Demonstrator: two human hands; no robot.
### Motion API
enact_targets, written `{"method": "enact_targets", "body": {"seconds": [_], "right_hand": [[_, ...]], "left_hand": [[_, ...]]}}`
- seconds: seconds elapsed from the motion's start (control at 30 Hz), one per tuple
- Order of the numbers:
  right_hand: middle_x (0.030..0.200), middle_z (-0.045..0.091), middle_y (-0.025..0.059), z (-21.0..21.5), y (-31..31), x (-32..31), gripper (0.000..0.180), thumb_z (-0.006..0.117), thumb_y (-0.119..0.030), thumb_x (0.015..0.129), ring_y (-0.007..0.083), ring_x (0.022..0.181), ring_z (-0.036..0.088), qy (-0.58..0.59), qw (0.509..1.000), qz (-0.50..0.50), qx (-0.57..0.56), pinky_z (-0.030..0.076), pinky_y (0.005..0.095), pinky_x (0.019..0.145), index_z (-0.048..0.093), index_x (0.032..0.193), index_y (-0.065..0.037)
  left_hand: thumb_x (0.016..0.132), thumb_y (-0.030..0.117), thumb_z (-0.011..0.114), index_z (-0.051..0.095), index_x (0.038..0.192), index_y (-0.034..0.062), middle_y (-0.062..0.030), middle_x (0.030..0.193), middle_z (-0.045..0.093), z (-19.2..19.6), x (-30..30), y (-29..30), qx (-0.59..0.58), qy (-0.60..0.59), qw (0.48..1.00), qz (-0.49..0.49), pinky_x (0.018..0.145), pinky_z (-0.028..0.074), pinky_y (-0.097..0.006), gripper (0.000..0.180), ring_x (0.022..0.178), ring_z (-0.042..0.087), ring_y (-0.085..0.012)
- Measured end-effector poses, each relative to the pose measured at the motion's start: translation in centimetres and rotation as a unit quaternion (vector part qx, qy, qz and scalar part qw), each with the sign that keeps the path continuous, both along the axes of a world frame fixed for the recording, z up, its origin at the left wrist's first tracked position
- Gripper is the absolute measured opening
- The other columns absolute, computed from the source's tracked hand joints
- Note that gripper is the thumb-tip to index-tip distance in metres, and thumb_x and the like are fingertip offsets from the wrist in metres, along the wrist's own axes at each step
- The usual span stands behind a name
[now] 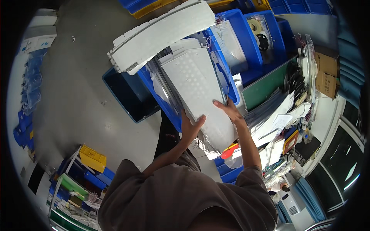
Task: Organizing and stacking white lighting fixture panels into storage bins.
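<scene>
A stack of long white panels (192, 77), the top one dotted with small raised marks, lies over a blue bin (168, 111). My left hand (189, 128) grips the stack's left edge, thumb on top and fingers out of sight below. On the opposite edge my right hand (229, 110) holds it the same way. The near end of the stack reaches toward my body. Across the far end of the bin rests another pile of long white panels (165, 32), turned crosswise. Grey strips stand along the bin's inner left side.
A dark bin (131, 96) stands on the floor to the left. More blue bins (246, 50) sit to the right, one with tape rolls. Beyond the green board (266, 84) are black cables (295, 79), loose white sheets and a cardboard box (327, 73). A yellow bin (92, 158) is at lower left.
</scene>
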State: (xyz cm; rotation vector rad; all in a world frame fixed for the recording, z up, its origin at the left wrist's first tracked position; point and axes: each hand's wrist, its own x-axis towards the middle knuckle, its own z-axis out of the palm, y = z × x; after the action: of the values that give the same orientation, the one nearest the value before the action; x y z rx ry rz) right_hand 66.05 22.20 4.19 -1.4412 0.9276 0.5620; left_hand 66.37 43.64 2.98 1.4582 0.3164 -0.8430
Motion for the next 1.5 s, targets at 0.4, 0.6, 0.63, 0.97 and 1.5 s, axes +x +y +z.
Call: {"method": "enact_targets", "body": {"seconds": [0.4,0.6,0.63,0.97,1.5], "right_hand": [[0.141,0.047,0.0281,0.6,-0.4,3.6,0.098,0.076,-0.046,0.079,0.0428,0.122,0.052,0.023,0.999,0.034,-0.019,0.043,0.047,0.103,0.029,0.15,0.002],[0.139,0.05,0.0258,-0.9,-0.4,3.2,0.098,0.079,-0.044,0.077,0.0412,0.118,0.055,0.007,0.997,0.045,-0.06,0.045,0.0443,0.102,0.03,0.149,0.001],[0.139,0.05,0.0253,-1.3,-0.4,3.1,0.098,0.079,-0.043,0.077,0.0411,0.118,0.055,0.005,0.996,0.049,-0.069,0.046,0.0441,0.102,0.03,0.149,0.001],[0.132,0.056,0.025,-1.7,0.3,3.8,0.095,0.081,-0.039,0.077,0.0368,0.11,0.061,0.022,1.0,-0.011,0.003,0.051,0.0398,0.094,0.033,0.147,0.001],[0.118,0.062,0.0259,0.1,0.6,4.1,0.1,0.083,-0.049,0.071,0.0324,0.095,0.068,0.047,0.998,-0.04,-0.004,0.056,0.0371,0.081,0.039,0.139,0.009]], "left_hand": [[0.084,0.025,0.073,0.029,0.137,-0.0066,-0.0243,0.117,0.054,-1.6,2.1,-1.2,-0.013,0.011,0.999,0.04,0.083,0.053,-0.034,0.076,0.096,0.063,-0.0291],[0.083,0.03,0.074,0.028,0.14,-0.0051,-0.024,0.118,0.054,-3.5,2.1,-0.7,-0.043,0.039,0.998,0.035,0.086,0.052,-0.035,0.081,0.102,0.062,-0.0311],[0.083,0.031,0.075,0.028,0.14,-0.0046,-0.0239,0.118,0.054,-3.8,2.2,-0.5,-0.049,0.047,0.997,0.035,0.087,0.051,-0.036,0.082,0.104,0.061,-0.0317],[0.09,0.037,0.067,0.045,0.134,-0.0019,-0.0181,0.117,0.056,1.6,9.2,5.3,0.14,-0.148,0.946,-0.252,0.088,0.05,-0.039,0.063,0.104,0.059,-0.0304],[0.073,0.059,0.075,0.031,0.152,0.0147,-0.0227,0.134,0.046,-4.8,40.0,-1.0,0.35,-0.7,0.546,-0.299,0.098,0.043,-0.051,0.101,0.12,0.049,-0.0403]]}}
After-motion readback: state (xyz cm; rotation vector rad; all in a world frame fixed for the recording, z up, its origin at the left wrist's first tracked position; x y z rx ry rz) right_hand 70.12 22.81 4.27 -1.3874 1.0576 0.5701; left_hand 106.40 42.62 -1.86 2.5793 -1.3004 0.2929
